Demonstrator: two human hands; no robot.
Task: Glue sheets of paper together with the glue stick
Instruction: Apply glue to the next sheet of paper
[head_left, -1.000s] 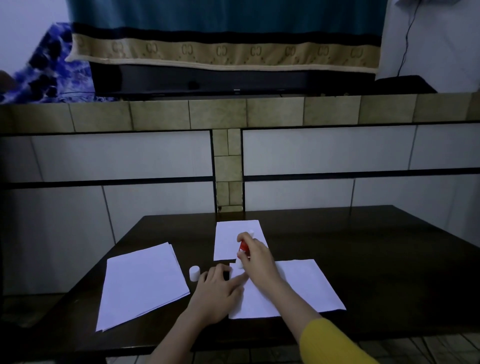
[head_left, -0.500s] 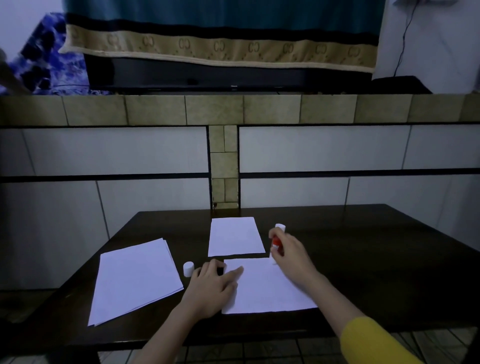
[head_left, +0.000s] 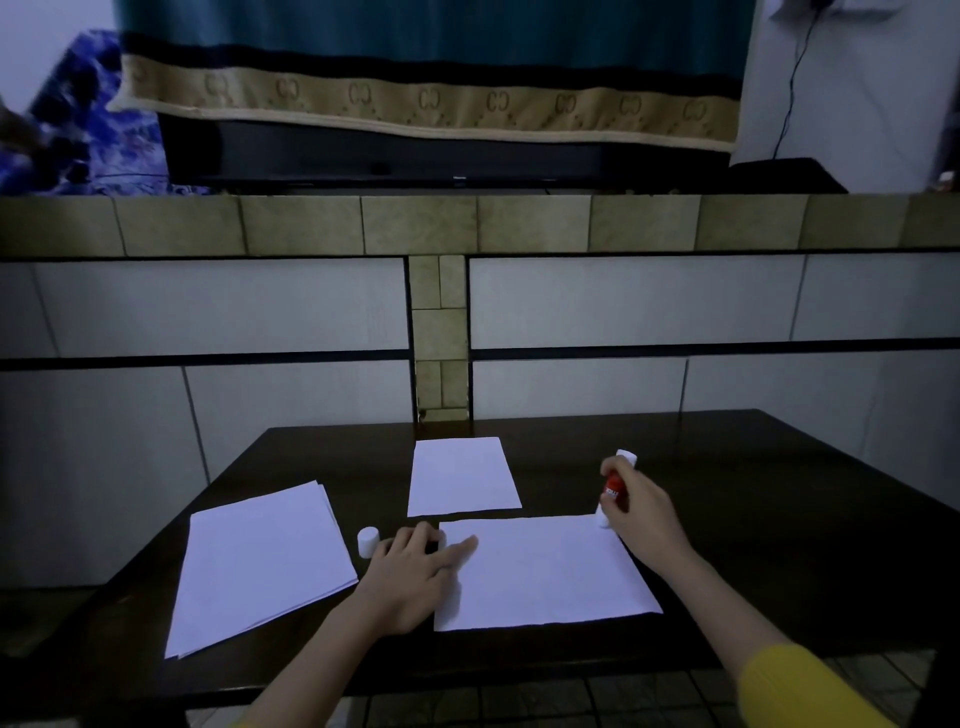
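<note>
room: dim, tiled wall (head_left: 623, 306) behind, a teal curtain (head_left: 431, 31) with a tan patterned hem up top
worktop (head_left: 753, 519): dark and glossy, everything sits on it
sheet (head_left: 545, 571): the big one, flat in front, right between both hands
small sheet (head_left: 462, 475): just behind it, edges nearly touching
stack (head_left: 260, 561): loose pile of paper off to the left, a bit fanned
cap (head_left: 368, 542): little white one standing between the stack and the left hand
left hand (head_left: 410, 577): fingers spread out flat, pinning down the sheet's left edge, not gripping anything
right hand (head_left: 641, 512): fingers wrapped around the glue stick
glue stick (head_left: 613, 488): red body, held roughly upright, tip down on the sheet's far right corner
sleeve (head_left: 800, 686): yellow, on the right arm
</note>
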